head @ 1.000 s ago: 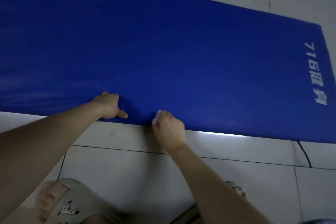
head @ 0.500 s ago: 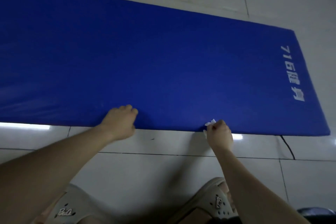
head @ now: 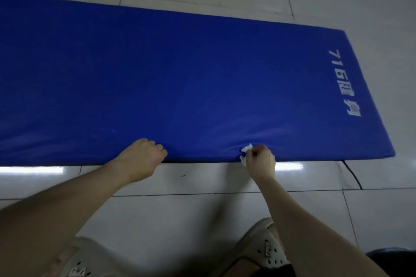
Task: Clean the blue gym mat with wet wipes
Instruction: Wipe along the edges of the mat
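The tiled floor (head: pixel 202 220) fills the view. The blue gym mat (head: pixel 180 74) lies flat on it, running from 9 o'clock to 3 o'clock across the centre. White lettering (head: pixel 344 83) sits at the mat's 3 o'clock end.

The left hand (head: pixel 141 159) rests against the mat's 6 o'clock edge with its fingers curled; whether they hold the edge cannot be told. The right hand (head: pixel 261 161), at 5 o'clock on the same edge, closes round a crumpled white wet wipe (head: pixel 246 148) that touches the mat.

Two pale shoes (head: pixel 263 247) stand at 6 o'clock. A black cord (head: pixel 352 174) leaves the mat's 4 o'clock corner.
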A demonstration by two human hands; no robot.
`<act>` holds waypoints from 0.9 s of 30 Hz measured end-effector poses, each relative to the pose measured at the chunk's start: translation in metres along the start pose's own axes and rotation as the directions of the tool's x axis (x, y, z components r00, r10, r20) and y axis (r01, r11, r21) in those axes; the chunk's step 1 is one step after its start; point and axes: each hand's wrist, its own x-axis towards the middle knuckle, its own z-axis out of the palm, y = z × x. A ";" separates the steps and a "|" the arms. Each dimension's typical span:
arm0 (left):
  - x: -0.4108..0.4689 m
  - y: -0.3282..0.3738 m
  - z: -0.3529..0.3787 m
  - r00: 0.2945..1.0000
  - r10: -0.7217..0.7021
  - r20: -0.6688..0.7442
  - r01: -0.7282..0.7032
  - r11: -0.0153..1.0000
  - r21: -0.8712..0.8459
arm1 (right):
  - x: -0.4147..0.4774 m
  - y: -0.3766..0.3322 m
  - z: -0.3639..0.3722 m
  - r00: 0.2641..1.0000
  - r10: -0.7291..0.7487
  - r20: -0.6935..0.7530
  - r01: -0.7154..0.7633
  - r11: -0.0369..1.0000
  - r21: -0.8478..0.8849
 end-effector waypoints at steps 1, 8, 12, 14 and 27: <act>-0.011 -0.011 0.002 0.999 -0.022 0.030 0.023 1.000 -0.007 | -0.007 -0.009 0.007 0.999 -0.035 0.027 0.035 0.999 0.007; -0.084 -0.077 0.037 0.927 -0.308 0.214 0.288 0.950 0.121 | -0.056 -0.072 0.073 0.914 -0.321 0.249 0.317 0.947 0.057; -0.080 -0.081 0.047 0.850 -0.508 0.138 0.523 0.845 -0.110 | -0.065 -0.107 0.090 0.881 -0.376 0.287 0.402 0.915 -0.032; -0.057 -0.075 0.039 0.843 -0.517 0.148 0.530 0.754 -0.389 | -0.067 -0.122 0.095 0.873 -0.389 0.295 0.441 0.887 -0.136; -0.006 -0.079 0.030 0.730 -0.394 0.559 0.681 0.488 -0.546 | -0.079 -0.145 0.123 0.726 -0.571 0.384 0.666 0.722 -0.186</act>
